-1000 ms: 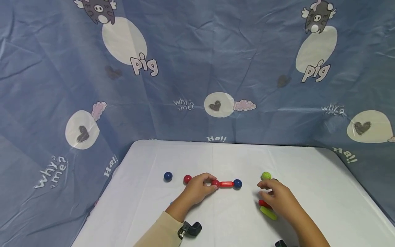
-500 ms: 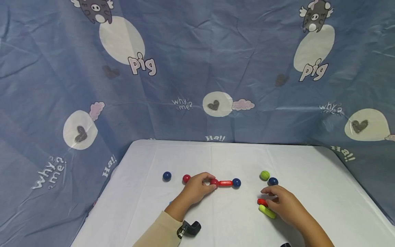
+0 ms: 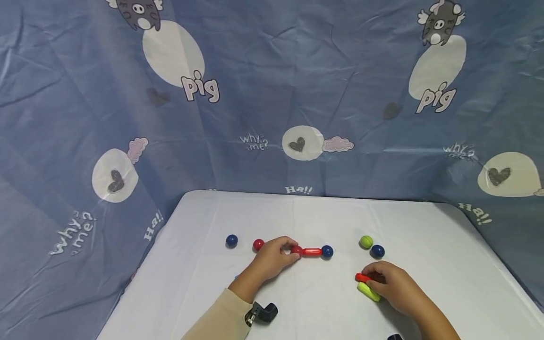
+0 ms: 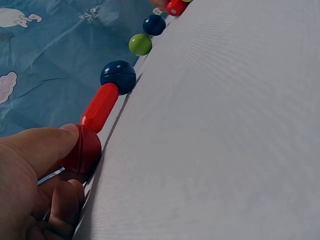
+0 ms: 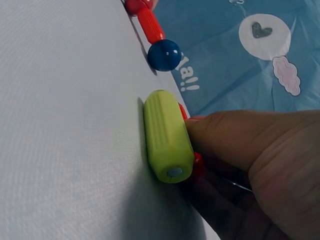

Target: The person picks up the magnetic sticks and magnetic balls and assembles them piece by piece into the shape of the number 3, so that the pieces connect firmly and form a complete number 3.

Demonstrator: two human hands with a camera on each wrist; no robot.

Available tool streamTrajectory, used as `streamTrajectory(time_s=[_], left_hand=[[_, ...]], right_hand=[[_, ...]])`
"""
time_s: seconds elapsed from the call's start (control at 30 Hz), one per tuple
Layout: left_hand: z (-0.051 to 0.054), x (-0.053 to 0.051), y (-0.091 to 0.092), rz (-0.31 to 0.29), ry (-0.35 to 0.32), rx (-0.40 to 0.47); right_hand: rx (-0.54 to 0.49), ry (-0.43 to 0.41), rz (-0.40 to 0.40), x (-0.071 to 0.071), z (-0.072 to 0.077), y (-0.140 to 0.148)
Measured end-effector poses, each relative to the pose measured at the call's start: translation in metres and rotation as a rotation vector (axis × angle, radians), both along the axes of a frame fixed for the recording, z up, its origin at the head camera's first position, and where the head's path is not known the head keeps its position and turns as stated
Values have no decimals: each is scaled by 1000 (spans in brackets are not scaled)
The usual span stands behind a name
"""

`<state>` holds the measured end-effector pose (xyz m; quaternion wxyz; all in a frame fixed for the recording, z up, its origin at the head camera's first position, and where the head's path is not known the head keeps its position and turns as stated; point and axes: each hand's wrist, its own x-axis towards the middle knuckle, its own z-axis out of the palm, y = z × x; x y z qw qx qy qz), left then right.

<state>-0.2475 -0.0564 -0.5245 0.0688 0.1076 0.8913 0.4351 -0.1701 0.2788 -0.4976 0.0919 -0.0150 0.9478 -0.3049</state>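
My left hand (image 3: 271, 260) pinches a red ball (image 4: 86, 150) between thumb and fingers. A red ribbed rod (image 3: 312, 252) joins that ball to a dark blue ball (image 3: 327, 251), in a line on the white table. On the right, my right hand (image 3: 396, 285) pinches another red rod (image 3: 361, 277). A yellow-green ribbed rod (image 5: 165, 132) with a metal disc in its end lies right beside it, partly covering the red rod in the right wrist view.
Beyond the right hand sit a green ball (image 3: 366, 242) and a blue ball (image 3: 378, 251). To the left are a blue ball (image 3: 231, 241) and a red ball (image 3: 258, 244), partly behind the left hand. A blue patterned cloth (image 3: 255, 94) hangs behind the white table (image 3: 204, 283).
My right hand has come down and nearer from beside the balls to the red rod, its fingers closing on it. The blue ball it covered now shows. The left hand keeps its hold.
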Motion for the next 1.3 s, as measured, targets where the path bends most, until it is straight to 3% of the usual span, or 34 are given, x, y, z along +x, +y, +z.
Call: streamTrajectory(time_s=[0.2,0.67,1.3], left_hand=[[-1,-1,-1,-2,-2,-3],[-1,0,1,-9,6,4],[-3,0,0,-4,18,-9]], right_hand=[[36,-32,-19,-2,-1,0],[38,-10,-21,-1,-5,6],[18,85,-22,0,-7,1]])
